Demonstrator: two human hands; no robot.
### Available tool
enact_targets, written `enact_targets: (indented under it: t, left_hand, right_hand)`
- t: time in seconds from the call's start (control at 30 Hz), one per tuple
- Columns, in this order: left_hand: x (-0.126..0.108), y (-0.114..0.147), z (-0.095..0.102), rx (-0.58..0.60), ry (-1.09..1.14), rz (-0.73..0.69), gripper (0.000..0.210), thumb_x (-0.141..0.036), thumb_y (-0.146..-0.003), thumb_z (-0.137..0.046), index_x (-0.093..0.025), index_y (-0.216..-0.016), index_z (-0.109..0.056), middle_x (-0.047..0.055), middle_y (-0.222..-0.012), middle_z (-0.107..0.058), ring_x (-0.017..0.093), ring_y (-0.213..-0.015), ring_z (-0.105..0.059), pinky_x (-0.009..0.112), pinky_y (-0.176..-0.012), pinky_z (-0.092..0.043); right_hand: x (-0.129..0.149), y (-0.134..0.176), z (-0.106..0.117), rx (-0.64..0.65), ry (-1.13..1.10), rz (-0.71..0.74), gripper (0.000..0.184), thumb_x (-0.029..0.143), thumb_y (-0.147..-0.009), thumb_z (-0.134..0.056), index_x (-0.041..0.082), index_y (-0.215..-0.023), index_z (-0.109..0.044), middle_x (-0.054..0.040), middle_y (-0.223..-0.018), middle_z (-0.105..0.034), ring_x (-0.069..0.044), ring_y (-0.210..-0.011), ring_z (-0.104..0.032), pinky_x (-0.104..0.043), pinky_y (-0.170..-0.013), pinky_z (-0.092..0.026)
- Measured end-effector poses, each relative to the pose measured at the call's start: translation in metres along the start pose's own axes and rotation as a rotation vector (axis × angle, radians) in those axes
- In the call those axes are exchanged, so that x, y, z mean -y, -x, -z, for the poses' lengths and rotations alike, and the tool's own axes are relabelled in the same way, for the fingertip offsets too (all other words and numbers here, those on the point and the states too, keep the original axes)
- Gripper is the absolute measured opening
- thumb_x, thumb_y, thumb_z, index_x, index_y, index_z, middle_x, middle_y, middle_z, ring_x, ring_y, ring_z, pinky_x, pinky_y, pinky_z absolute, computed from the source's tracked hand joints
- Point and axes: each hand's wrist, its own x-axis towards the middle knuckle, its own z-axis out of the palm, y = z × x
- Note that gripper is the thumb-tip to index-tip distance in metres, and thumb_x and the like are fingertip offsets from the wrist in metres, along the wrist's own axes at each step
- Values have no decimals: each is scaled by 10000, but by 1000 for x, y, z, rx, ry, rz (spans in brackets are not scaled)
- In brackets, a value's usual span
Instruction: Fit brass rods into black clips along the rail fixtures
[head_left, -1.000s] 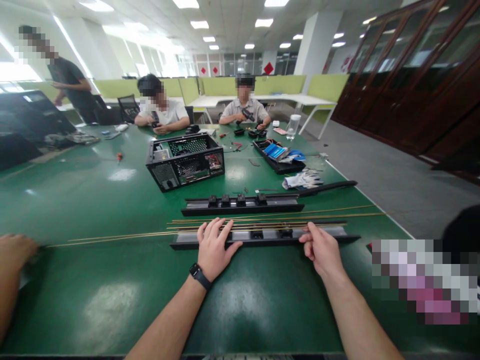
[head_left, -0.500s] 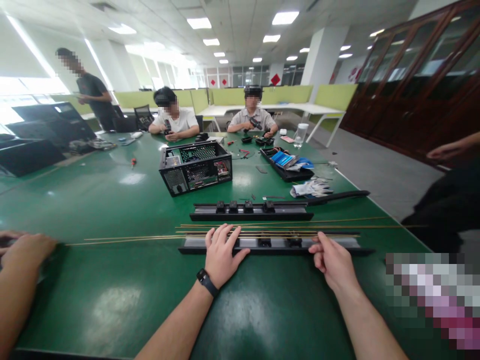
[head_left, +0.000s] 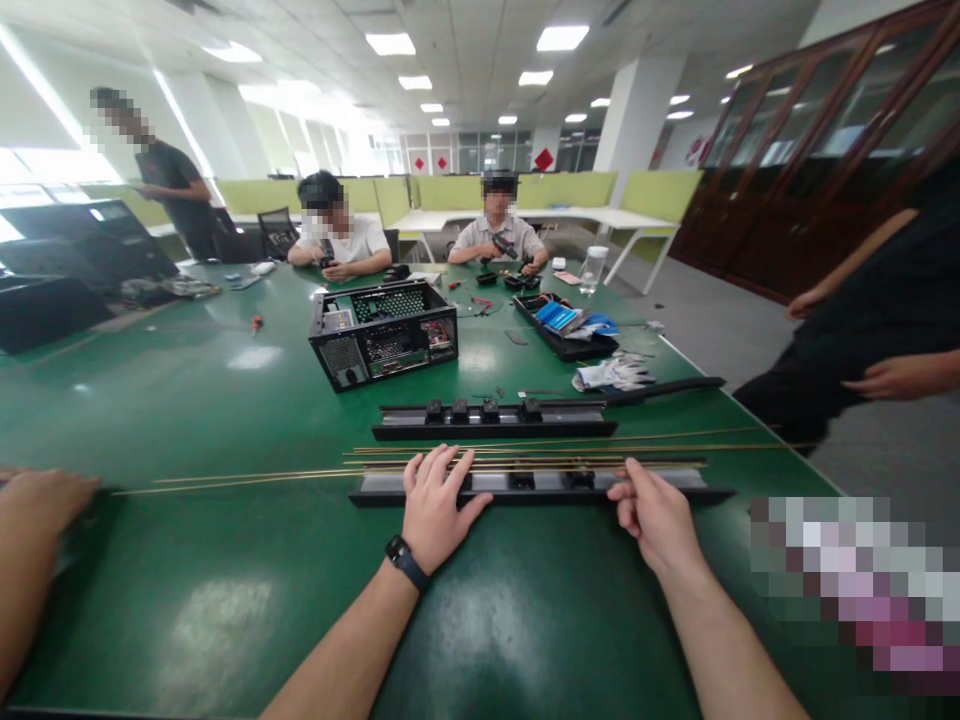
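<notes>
A long black rail with a pale inner strip lies in front of me, holding small black blocks. Thin brass-coloured rods run lengthwise over it. My left hand, with a watch on its wrist, rests fingers spread across the rail and rods, hiding what is beneath. Near the rail's right part, my right hand has curled fingers, its thumb and index finger pinched at a rod. A second black rail, bearing several black blocks, lies just behind.
Another person's hand is at the left edge. Farther back are an open computer case, a black tray with blue parts, gloves and a black strip. A person stands at the right; two people sit across the table.
The view has shifted slightly, moving the scene left in the picture. The person at the right has come farther into view. Both my hands keep nearly the same places on the rail.
</notes>
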Motion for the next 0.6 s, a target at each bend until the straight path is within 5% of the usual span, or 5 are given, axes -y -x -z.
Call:
enact_targets:
  t: [0.6]
  left_hand:
    - [4, 0, -3, 3, -55, -45, 561, -520, -892, -625, -280, -1393, -544, 110, -1411, -574, 308, -1377, -455, 512, -1171, -230]
  right_hand:
    - [-3, -2, 3, 26, -32, 1, 462, 575, -735, -764, 135, -824, -651, -29, -579, -657, -59, -276, -411, -167, -239, -206]
